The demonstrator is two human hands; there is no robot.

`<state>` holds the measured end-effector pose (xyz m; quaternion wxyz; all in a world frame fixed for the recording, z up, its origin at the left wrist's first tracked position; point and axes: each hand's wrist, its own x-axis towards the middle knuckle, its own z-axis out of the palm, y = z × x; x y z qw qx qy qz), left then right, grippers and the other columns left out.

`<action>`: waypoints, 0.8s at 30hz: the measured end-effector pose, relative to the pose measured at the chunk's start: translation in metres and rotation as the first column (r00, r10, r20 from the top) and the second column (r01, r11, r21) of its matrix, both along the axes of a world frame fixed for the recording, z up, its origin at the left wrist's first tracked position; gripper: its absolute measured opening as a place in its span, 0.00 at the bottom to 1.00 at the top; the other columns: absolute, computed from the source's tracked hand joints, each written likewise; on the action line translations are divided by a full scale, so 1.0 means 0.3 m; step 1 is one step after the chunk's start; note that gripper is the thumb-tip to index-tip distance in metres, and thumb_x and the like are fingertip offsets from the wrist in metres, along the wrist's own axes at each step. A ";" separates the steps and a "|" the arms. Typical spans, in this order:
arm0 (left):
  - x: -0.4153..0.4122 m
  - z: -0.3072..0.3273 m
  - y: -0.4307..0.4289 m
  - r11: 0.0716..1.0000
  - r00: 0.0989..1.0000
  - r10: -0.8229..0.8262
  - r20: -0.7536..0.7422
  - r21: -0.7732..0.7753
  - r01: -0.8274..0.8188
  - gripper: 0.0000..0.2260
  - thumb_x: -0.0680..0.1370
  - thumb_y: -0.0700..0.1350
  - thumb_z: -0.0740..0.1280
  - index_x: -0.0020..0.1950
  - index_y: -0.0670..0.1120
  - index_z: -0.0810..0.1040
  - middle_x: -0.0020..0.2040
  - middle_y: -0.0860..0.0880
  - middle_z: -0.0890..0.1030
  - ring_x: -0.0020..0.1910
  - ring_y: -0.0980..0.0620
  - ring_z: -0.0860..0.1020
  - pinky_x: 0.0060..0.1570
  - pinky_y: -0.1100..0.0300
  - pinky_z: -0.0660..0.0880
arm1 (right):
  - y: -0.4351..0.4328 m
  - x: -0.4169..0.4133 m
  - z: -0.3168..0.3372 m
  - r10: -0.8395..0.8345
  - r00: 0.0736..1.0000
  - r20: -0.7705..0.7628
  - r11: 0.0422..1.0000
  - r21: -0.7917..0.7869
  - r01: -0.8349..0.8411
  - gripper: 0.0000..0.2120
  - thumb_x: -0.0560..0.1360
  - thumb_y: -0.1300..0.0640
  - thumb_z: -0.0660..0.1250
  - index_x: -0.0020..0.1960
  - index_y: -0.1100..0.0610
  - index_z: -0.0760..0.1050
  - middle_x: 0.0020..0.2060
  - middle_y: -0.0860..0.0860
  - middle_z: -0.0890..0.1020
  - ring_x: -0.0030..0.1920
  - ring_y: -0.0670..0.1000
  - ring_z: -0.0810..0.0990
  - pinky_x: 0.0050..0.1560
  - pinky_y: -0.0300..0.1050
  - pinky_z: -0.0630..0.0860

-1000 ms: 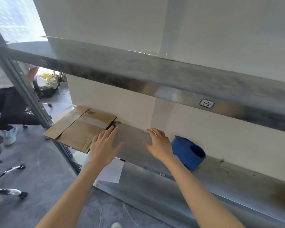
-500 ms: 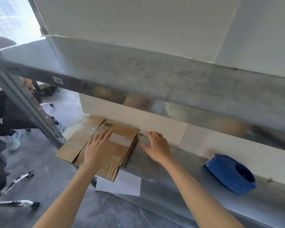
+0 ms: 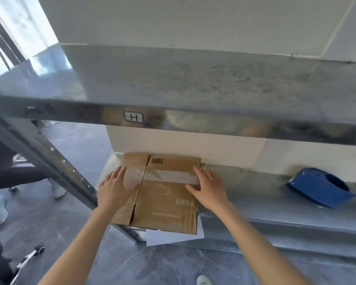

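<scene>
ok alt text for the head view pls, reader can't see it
A left hand and a right hand rest flat on a flattened cardboard box lying on a metal shelf. A blue tape dispenser sits further right on the shelf, and a white sheet pokes out beneath the box.

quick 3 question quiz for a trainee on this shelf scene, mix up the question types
1. True or false: the left hand and the right hand both lie with straight fingers on the flattened brown cardboard box.
2. Where is the blue plastic tape dispenser? A) on top of the box B) on the grey metal shelf, right of the box and apart from it C) in the right hand
3. What sticks out from under the box's near edge?
Key: 1 true. 2 B. 3 a white sheet of paper.
</scene>
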<state>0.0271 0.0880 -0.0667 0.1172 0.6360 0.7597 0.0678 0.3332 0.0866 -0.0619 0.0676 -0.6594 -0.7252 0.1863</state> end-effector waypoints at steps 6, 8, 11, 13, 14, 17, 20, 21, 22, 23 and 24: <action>-0.074 -0.060 0.027 0.993 0.991 0.026 0.134 -0.114 -0.011 0.39 0.74 0.71 0.61 0.80 0.57 0.52 0.80 0.51 0.56 0.77 0.45 0.59 0.71 0.43 0.64 | -0.059 -0.086 -0.019 -0.158 0.986 0.045 0.987 -0.007 0.158 0.42 0.76 0.31 0.58 0.80 0.50 0.47 0.76 0.52 0.63 0.75 0.54 0.63 0.70 0.52 0.68; -0.081 -0.077 0.032 0.990 0.984 0.040 0.174 -0.139 -0.015 0.40 0.73 0.70 0.62 0.80 0.56 0.52 0.80 0.49 0.58 0.76 0.44 0.59 0.70 0.42 0.65 | -0.068 -0.100 -0.017 -0.173 0.984 0.050 0.985 -0.009 0.174 0.42 0.76 0.32 0.59 0.80 0.52 0.47 0.75 0.52 0.65 0.73 0.54 0.66 0.68 0.51 0.70; -0.088 -0.092 0.027 0.993 0.962 0.081 0.259 -0.106 -0.055 0.41 0.72 0.69 0.66 0.79 0.53 0.56 0.76 0.46 0.64 0.73 0.43 0.63 0.67 0.42 0.68 | -0.074 -0.116 -0.011 -0.177 0.984 0.034 0.984 -0.022 0.178 0.42 0.77 0.34 0.60 0.81 0.53 0.47 0.76 0.52 0.63 0.73 0.54 0.65 0.67 0.50 0.71; -0.090 -0.087 0.017 0.991 0.932 0.124 0.341 -0.084 -0.102 0.41 0.71 0.67 0.69 0.78 0.53 0.58 0.74 0.45 0.66 0.72 0.42 0.64 0.65 0.41 0.69 | -0.079 -0.122 -0.005 -0.179 0.984 0.003 0.983 -0.032 0.179 0.43 0.77 0.35 0.61 0.81 0.54 0.45 0.76 0.53 0.62 0.73 0.54 0.65 0.66 0.50 0.72; -0.089 -0.080 0.013 0.990 0.915 0.137 0.381 -0.076 -0.117 0.41 0.70 0.66 0.71 0.78 0.53 0.59 0.73 0.45 0.65 0.72 0.42 0.63 0.65 0.40 0.69 | -0.080 -0.123 -0.001 -0.182 0.983 -0.018 0.983 -0.036 0.181 0.43 0.77 0.35 0.61 0.81 0.53 0.44 0.76 0.53 0.62 0.73 0.54 0.66 0.66 0.50 0.73; -0.077 -0.045 -0.001 0.990 0.874 0.137 0.466 -0.042 -0.132 0.42 0.67 0.66 0.74 0.76 0.54 0.61 0.73 0.46 0.63 0.73 0.42 0.58 0.66 0.40 0.66 | -0.088 -0.124 0.020 -0.213 0.970 -0.121 0.977 -0.032 0.211 0.43 0.77 0.38 0.64 0.81 0.53 0.44 0.76 0.55 0.62 0.70 0.55 0.70 0.65 0.47 0.73; -0.053 0.008 -0.014 0.992 0.837 0.104 0.537 0.001 -0.123 0.43 0.64 0.67 0.76 0.74 0.56 0.63 0.73 0.47 0.62 0.73 0.42 0.58 0.67 0.40 0.65 | -0.106 -0.115 0.043 -0.257 0.936 -0.240 0.962 0.024 0.270 0.43 0.76 0.42 0.68 0.81 0.53 0.48 0.74 0.56 0.65 0.69 0.54 0.72 0.64 0.44 0.71; -0.043 0.028 -0.018 0.993 0.828 0.090 0.554 0.015 -0.118 0.44 0.62 0.67 0.76 0.73 0.57 0.63 0.73 0.48 0.62 0.72 0.42 0.58 0.67 0.39 0.66 | -0.112 -0.105 0.052 -0.264 0.929 -0.260 0.958 0.044 0.285 0.43 0.76 0.43 0.69 0.81 0.53 0.49 0.73 0.56 0.66 0.68 0.54 0.72 0.64 0.43 0.71; -0.032 0.049 -0.024 0.993 0.825 0.073 0.561 0.031 -0.110 0.44 0.61 0.68 0.76 0.73 0.58 0.64 0.73 0.48 0.62 0.72 0.41 0.59 0.66 0.39 0.67 | -0.120 -0.091 0.064 -0.269 0.924 -0.273 0.953 0.060 0.296 0.43 0.75 0.43 0.70 0.81 0.53 0.50 0.73 0.55 0.66 0.68 0.54 0.73 0.63 0.43 0.71; -0.018 0.069 -0.028 0.994 0.826 0.055 0.561 0.048 -0.099 0.45 0.60 0.69 0.76 0.72 0.59 0.64 0.72 0.48 0.62 0.72 0.41 0.60 0.65 0.39 0.68 | -0.126 -0.076 0.076 -0.273 0.919 -0.283 0.950 0.071 0.304 0.43 0.75 0.44 0.70 0.81 0.52 0.50 0.73 0.55 0.66 0.67 0.54 0.73 0.64 0.43 0.71; -0.005 0.087 -0.033 0.994 0.828 0.036 0.559 0.065 -0.087 0.45 0.59 0.70 0.75 0.71 0.59 0.64 0.72 0.49 0.61 0.72 0.41 0.61 0.65 0.40 0.69 | -0.134 -0.060 0.089 -0.274 0.916 -0.291 0.947 0.083 0.310 0.43 0.74 0.44 0.70 0.80 0.52 0.50 0.73 0.55 0.66 0.67 0.54 0.73 0.64 0.43 0.71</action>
